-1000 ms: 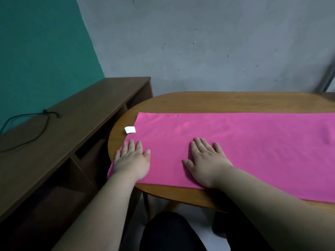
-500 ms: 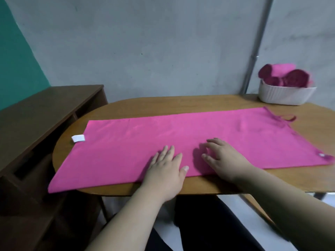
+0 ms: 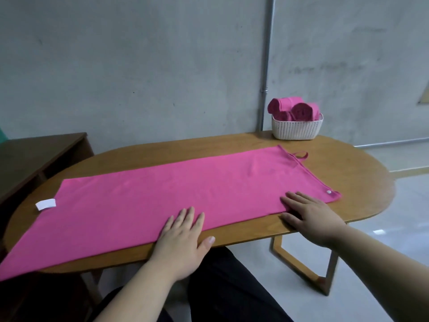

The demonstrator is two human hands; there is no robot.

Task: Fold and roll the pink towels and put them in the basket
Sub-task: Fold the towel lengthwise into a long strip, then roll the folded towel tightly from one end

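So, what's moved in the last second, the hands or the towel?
Both hands slid rightward along the near edge of the pink towel: the left hand from the left end to about the middle, the right hand from the middle to the right corner by the snap. Both lie flat, gripping nothing. The towel stays spread on the table; the basket of rolled towels looks unmoved.

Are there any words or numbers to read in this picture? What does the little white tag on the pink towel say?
No text can be read anywhere.
white tag at the left end of the pink towel: looks blank, no letters can be made out.
white basket and rolled towels: no label or writing shows.
table and wall: only marks and stains, no words or numbers.
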